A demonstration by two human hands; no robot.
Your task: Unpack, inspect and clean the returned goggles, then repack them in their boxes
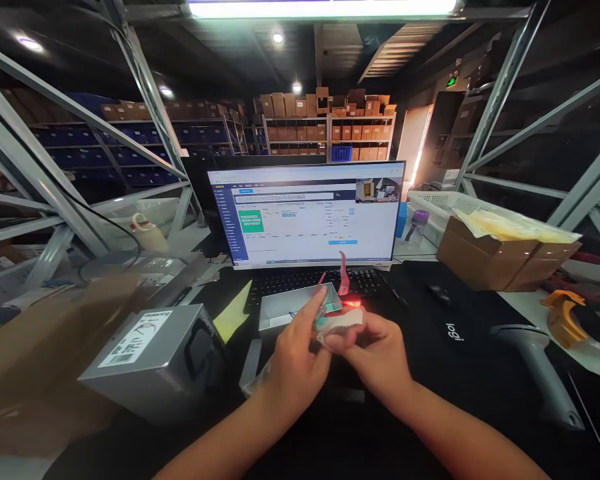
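My left hand is closed, its thumb and fingers pinching a small packet with a pale, zigzag-cut edge. My right hand grips the same packet from the other side, its fingertips pressed together. A bit of teal shows between the hands; what it belongs to cannot be made out. Just beyond my fingers lies an open, shallow white box, partly hidden by my left hand. A pink strip stands up behind the hands, over the keyboard.
A grey printed box and a yellow paper are at left. Ahead stands a lit monitor. On the right are a mouse, a barcode scanner, a tape dispenser and a cardboard box.
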